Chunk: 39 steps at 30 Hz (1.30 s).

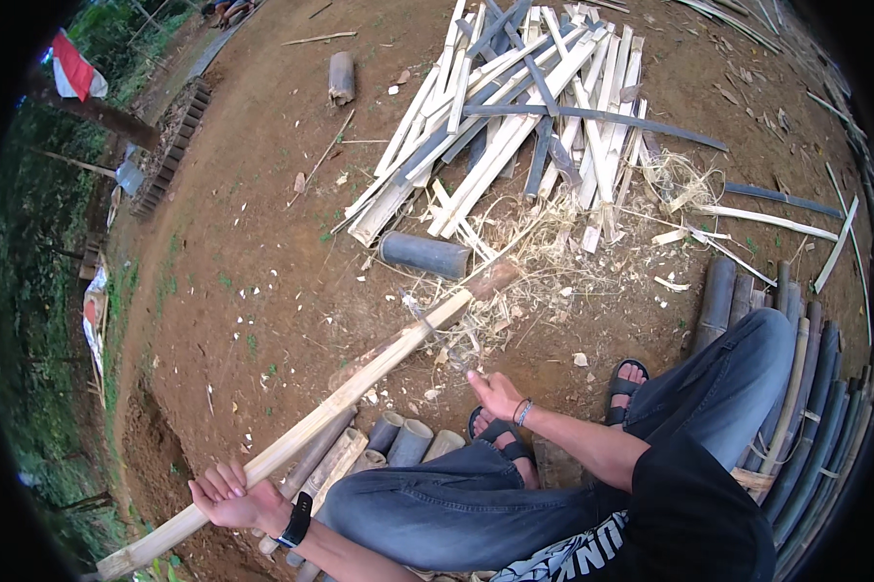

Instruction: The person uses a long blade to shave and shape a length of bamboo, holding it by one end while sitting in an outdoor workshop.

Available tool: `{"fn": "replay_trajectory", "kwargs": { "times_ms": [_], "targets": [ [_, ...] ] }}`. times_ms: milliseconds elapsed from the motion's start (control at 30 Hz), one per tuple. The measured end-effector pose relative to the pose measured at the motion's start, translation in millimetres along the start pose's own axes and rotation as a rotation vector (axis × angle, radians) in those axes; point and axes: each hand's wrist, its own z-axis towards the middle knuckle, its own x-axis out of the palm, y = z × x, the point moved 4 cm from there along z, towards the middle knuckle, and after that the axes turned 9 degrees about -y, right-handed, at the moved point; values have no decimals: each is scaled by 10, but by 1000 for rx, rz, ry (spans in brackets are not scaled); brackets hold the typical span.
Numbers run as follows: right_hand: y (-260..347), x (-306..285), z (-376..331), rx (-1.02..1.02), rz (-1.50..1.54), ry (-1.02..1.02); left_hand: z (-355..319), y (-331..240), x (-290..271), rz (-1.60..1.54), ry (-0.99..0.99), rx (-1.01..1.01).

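Evidently, the strip [359, 390] is the piece in hand: pale, long, slanting from near left toward the shavings [553, 231] at mid-scene. Left hand [241, 497] curls its fingers around it toward its near end, probably to steady the length and set its angle. Farther along, the strip lies over a log [496, 278], which likely serves as a prop off the dirt.

Right hand [498, 397] sits just right of the strip, thumb forward; a grey blur beyond it may be a blade. Cannot tell whether this hand grips anything.

Knees spread, sandals [623, 386] planted right of the strip, presumably leaving it a clear line. Dark tube [424, 254] lies just past the log. Cut tubes [412, 442] lie together near the left knee; poles [811, 427] range along the right. Far off, split pieces [503, 165] heap crosswise, apparently dropped loosely, beyond reach of the hands.
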Motion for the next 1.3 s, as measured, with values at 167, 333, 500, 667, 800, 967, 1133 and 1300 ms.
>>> {"fn": "replay_trajectory", "kwargs": {
  "times_ms": [167,333,500,667,800,967,1133,1300],
  "targets": [
    [-271,-178,381,83,-26,7,123,40,-109,121,-235,36],
    [-38,19,198,120,28,-7,188,70,-262,267,-378,94],
    [-399,-199,590,176,-16,-110,292,152,-303,277,-379,84],
    [-21,-72,330,-51,-93,-35,418,136,-378,320,-426,111],
    [-196,-361,632,271,32,-60,526,209,-415,339,-448,104],
    [-316,-196,523,108,-140,-55,534,183,-279,359,-410,125],
    [-277,-356,637,297,-63,-129,516,205,-280,367,-364,113],
    [-261,-611,558,317,-126,-12,530,181,-268,382,-416,130]
  ]
}}
